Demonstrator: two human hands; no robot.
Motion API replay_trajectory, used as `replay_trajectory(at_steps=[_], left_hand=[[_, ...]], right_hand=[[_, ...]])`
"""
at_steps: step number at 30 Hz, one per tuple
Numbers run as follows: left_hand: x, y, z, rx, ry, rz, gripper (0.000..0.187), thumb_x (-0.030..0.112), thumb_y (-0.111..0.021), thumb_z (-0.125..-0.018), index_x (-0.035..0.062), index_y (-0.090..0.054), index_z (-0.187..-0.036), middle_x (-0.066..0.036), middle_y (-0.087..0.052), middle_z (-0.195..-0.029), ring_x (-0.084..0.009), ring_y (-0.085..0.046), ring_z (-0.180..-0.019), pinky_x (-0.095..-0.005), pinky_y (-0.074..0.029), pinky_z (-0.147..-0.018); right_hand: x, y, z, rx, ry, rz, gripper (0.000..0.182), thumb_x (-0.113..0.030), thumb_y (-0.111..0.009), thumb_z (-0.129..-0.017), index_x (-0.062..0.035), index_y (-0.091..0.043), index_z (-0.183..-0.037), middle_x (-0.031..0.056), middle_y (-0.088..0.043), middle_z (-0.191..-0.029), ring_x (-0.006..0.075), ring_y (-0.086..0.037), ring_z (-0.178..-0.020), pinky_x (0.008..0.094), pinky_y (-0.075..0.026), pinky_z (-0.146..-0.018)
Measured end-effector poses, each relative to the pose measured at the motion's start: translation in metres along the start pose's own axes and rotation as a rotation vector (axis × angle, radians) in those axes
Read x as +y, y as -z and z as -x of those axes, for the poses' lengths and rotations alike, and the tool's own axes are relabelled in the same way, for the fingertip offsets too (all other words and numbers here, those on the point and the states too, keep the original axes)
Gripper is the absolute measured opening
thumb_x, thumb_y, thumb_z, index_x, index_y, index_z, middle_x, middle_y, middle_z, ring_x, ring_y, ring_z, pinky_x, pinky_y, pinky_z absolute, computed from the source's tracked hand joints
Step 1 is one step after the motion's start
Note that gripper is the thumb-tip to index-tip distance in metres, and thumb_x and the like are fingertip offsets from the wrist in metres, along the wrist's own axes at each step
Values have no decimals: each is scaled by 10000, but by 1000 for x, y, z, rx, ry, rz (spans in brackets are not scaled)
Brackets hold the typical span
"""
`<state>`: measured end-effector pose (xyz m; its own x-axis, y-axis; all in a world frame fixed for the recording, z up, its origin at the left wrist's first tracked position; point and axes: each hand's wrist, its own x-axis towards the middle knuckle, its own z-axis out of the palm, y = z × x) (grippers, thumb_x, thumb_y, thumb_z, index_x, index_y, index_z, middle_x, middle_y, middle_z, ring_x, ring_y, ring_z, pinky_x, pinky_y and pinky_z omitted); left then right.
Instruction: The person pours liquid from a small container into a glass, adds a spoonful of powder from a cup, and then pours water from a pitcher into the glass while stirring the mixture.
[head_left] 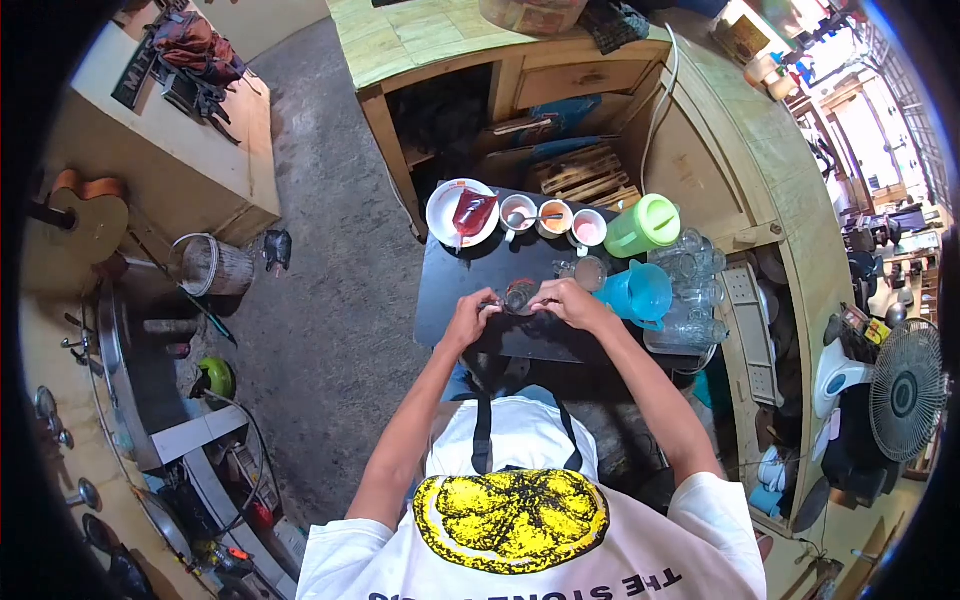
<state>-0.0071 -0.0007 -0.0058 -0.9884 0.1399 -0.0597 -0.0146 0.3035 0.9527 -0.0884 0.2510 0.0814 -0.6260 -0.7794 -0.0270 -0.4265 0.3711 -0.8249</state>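
A clear glass mug with some red near its rim stands at the front of the black table. On its left side, my left hand is closed, with the fingertips pinched at the mug's edge or handle. My right hand is closed at the other side, thumb and fingers against the rim. Just beyond the right hand is a glass mug of cloudy brownish contents. A blue pitcher stands to its right, and a lidded green pitcher is farther back.
Along the table's back stand a white bowl holding a bag of red liquid, and three white cups, one with a spoon. Several glass mugs crowd the right end. A wooden counter rises behind; a fan is at right.
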Motion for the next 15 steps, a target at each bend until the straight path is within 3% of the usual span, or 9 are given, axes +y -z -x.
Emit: replay_trajectory(at_steps=[4, 8, 11, 15], left_hand=[[2, -1, -1, -2, 8, -6, 136, 81, -682, -925, -31, -652, -995, -162, -731, -896, -255, -720, -861, -368, -537, -793], [1, 0, -2, -6, -3, 10, 133, 68, -684, -917, -31, -650, -998, -163, -731, -895, -265, -723, -869, -373, -541, -799], [8, 1, 0, 5, -3, 34, 180, 126, -702, -920, -27, -637, -989, -208, -703, -874, -366, -712, -851, -415, -528, -761], [4, 4, 3, -44, -1, -17, 197, 154, -709, -919, 9, -621, -1021, -212, -701, -897, -428, -689, -888, -452, -520, -751]], right_hand=[[5, -2, -14, -56, 75, 14, 207, -40, -710, -850, -21, -747, -1053, 155, -709, -910, 333, -692, -831, 407, -541, -752], [5, -9, -17, 43, 180, 179, 236, -15, -701, -832, -20, -723, -1066, 144, -703, -936, 348, -678, -902, 433, -547, -808], [9, -18, -6, 116, 159, 250, 226, -48, -697, -859, -28, -712, -1084, 126, -697, -960, 327, -673, -934, 436, -541, -813], [5, -38, 4, 215, 144, 418, 200, -90, -679, -902, -23, -706, -1088, 121, -676, -930, 320, -660, -917, 441, -533, -796]])
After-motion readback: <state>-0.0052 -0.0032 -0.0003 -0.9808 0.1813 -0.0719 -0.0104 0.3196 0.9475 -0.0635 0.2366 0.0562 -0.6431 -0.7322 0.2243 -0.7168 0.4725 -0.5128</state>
